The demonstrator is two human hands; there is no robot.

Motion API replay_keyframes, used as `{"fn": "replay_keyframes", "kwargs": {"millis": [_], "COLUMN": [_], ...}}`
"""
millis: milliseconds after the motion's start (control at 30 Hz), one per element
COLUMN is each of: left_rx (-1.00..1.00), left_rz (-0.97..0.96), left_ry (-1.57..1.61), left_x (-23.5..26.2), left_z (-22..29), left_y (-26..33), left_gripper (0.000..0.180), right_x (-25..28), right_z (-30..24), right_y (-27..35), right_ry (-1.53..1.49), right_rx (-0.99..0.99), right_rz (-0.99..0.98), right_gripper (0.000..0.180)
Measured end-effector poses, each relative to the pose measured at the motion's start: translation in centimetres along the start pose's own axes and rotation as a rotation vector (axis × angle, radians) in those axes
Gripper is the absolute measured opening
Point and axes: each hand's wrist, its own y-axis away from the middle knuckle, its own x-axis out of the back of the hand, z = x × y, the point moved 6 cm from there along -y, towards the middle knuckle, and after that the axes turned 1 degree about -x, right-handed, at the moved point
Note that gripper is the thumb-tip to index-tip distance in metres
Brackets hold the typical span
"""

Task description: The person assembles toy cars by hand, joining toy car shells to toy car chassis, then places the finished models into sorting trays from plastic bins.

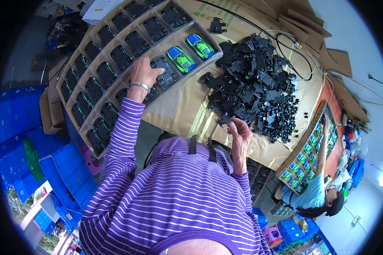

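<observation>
Apparently, a black toy-car chassis is being pressed into a slot of the cardboard tray in the upper left by the closed left hand, while another piece is being pinched from the black parts pile at centre right by the right hand, and careful seating is probably being called for next.

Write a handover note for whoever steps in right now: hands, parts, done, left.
Left hand: gripping a black toy car chassis at the cardboard compartment tray.
Right hand: closed on a small black part at the near edge of the chassis pile.
Done: most tray slots hold dark pieces; two blue-green toy cars sit at the tray's end.
Left: the big pile.
</observation>
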Motion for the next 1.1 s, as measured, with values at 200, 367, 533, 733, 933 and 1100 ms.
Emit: {"fn": "replay_keyframes", "kwargs": {"millis": [200,367,533,733,933,1100], "left_rx": [-0.169,-0.461,-0.465,-0.770,-0.945,-1.225], "left_rz": [0.177,-0.086,-0.191,-0.150,0.133,0.021], "left_ry": [-0.140,-0.320,-0.332,-0.103,-0.002,0.338], "left_x": [2.1,-2.9,-3.3,0.5,7.0,3.2], "left_z": [5.4,7.7,7.0,7.3,12.3,16.2], "left_y": [0.0,-3.6,-6.3,-6.6,4.1,12.3], "left_gripper": [0.060,0.057,0.057,0.023,0.021,0.026], "right_x": [0.7,0.9,2.7,3.4,2.3,-2.5], "right_z": [0.4,0.5,1.7,2.0,1.2,-5.5], "right_y": [0.4,0.3,1.0,1.4,1.4,1.8], "right_ry": [-0.012,0.005,0.030,-0.013,-0.066,-0.343], "right_rx": [-0.015,-0.007,0.007,0.009,0.005,-0.199], "right_rz": [0.036,0.006,0.068,0.078,0.085,-0.226], "right_gripper": [0.022,0.025,0.026,0.025,0.027,0.040]}}
